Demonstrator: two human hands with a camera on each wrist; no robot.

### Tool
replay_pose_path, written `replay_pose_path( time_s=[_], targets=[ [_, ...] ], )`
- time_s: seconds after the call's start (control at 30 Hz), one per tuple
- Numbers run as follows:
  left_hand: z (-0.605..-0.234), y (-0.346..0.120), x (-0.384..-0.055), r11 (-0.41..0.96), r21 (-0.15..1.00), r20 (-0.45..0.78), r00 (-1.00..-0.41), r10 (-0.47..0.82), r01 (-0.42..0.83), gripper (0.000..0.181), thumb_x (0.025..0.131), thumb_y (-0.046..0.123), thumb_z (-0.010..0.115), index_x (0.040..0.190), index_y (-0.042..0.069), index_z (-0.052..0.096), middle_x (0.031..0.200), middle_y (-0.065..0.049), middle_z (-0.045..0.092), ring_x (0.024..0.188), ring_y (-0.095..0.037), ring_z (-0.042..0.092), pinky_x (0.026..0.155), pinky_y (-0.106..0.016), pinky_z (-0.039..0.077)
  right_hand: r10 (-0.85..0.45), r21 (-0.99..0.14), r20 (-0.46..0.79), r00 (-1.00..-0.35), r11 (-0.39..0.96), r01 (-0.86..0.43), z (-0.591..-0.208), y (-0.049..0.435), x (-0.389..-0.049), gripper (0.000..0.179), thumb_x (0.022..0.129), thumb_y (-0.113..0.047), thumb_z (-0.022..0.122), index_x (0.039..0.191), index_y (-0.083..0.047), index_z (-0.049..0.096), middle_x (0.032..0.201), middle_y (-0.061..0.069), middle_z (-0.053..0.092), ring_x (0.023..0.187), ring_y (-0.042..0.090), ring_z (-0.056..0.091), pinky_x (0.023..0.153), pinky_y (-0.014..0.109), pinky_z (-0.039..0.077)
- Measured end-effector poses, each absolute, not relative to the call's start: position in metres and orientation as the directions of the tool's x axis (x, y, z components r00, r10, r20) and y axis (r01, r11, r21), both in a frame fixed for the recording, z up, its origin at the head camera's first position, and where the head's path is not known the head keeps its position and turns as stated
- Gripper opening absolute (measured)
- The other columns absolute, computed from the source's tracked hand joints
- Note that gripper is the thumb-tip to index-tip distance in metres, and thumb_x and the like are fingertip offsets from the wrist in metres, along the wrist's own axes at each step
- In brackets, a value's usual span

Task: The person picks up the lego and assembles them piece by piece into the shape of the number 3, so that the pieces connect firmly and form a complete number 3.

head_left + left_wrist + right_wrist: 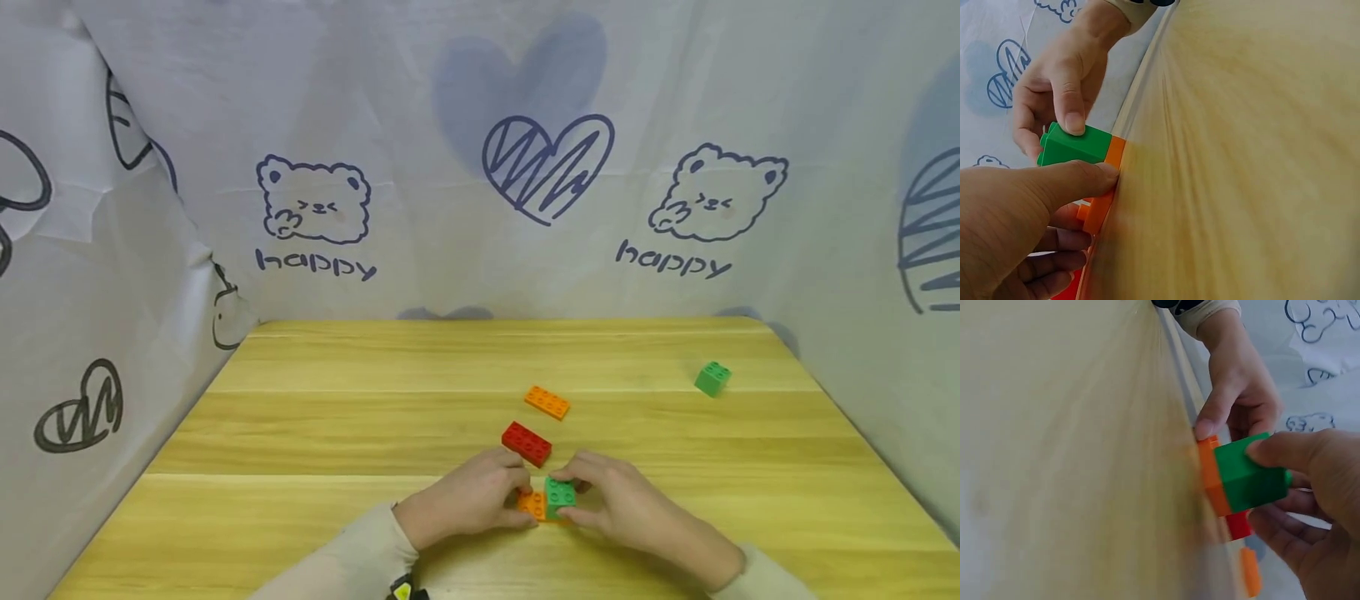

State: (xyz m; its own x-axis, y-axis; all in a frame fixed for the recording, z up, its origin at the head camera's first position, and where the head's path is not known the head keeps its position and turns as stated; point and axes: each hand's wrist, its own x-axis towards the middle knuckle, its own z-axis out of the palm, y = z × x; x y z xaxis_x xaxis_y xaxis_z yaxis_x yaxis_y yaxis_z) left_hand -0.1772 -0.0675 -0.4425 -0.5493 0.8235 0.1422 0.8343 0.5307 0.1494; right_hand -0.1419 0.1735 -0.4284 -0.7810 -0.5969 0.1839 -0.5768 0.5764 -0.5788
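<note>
Near the front of the table, my left hand [480, 493] pinches the left end of a flat orange building brick [531, 505] between thumb and fingers. A green building brick [561, 497] sits upright on the orange brick's right end, its studs facing up. My right hand [622, 504] grips this green brick, thumb on the near side and fingers on the far side. In the right wrist view, the green brick [1250, 478] meets the orange brick [1211, 475] along its base. Just beyond the hands lies a red brick [527, 444] with studs up.
Behind the red brick lies a second flat orange brick [547, 403]. Another green brick [712, 379] stands at the back right of the wooden table [337, 425]. A white cloth [442, 250] with drawings hangs behind and at both sides.
</note>
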Motion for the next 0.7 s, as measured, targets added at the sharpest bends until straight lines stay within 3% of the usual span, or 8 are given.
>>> replay_pose_path(
  time_s=[0.2, 0.47, 0.7],
  targets=[
    [-0.441, -0.067, -0.177, 0.533, 0.154, 0.136, -0.552, 0.823, 0.832, 0.032, 0.086, 0.046, 0.074, 0.095, 0.015, 0.071, 0.093, 0.009, 0.057, 0.086, -0.004, 0.051, 0.079, -0.016, 0.044, -0.584, -0.608, 0.173, -0.793, 0.57, -0.553, -0.434, 0.178, -0.144, 0.039, 0.089, -0.041, 0.071, 0.121, -0.02, 0.064, 0.105, -0.015, 0.061, 0.093, 0.004, 0.059, 0.081, 0.028, 0.053],
    [-0.443, -0.067, -0.176, 0.545, 0.148, 0.12, -0.562, 0.818, 0.825, 0.033, 0.086, 0.049, 0.072, 0.095, 0.017, 0.07, 0.094, 0.009, 0.057, 0.087, -0.004, 0.051, 0.079, -0.016, 0.043, -0.573, -0.683, 0.103, -0.813, 0.554, -0.476, -0.434, 0.186, -0.147, 0.048, 0.085, -0.046, 0.073, 0.12, -0.016, 0.063, 0.114, -0.008, 0.064, 0.099, 0.011, 0.062, 0.087, 0.033, 0.053],
    [-0.442, -0.07, -0.178, 0.542, 0.176, 0.109, -0.564, 0.819, 0.822, 0.034, 0.086, 0.049, 0.072, 0.095, 0.017, 0.07, 0.094, 0.01, 0.057, 0.086, -0.003, 0.05, 0.079, -0.015, 0.043, -0.597, -0.651, 0.147, -0.789, 0.542, -0.532, -0.435, 0.189, -0.15, 0.043, 0.088, -0.048, 0.068, 0.119, -0.018, 0.064, 0.112, -0.008, 0.066, 0.099, 0.011, 0.062, 0.085, 0.033, 0.053]
  ],
)
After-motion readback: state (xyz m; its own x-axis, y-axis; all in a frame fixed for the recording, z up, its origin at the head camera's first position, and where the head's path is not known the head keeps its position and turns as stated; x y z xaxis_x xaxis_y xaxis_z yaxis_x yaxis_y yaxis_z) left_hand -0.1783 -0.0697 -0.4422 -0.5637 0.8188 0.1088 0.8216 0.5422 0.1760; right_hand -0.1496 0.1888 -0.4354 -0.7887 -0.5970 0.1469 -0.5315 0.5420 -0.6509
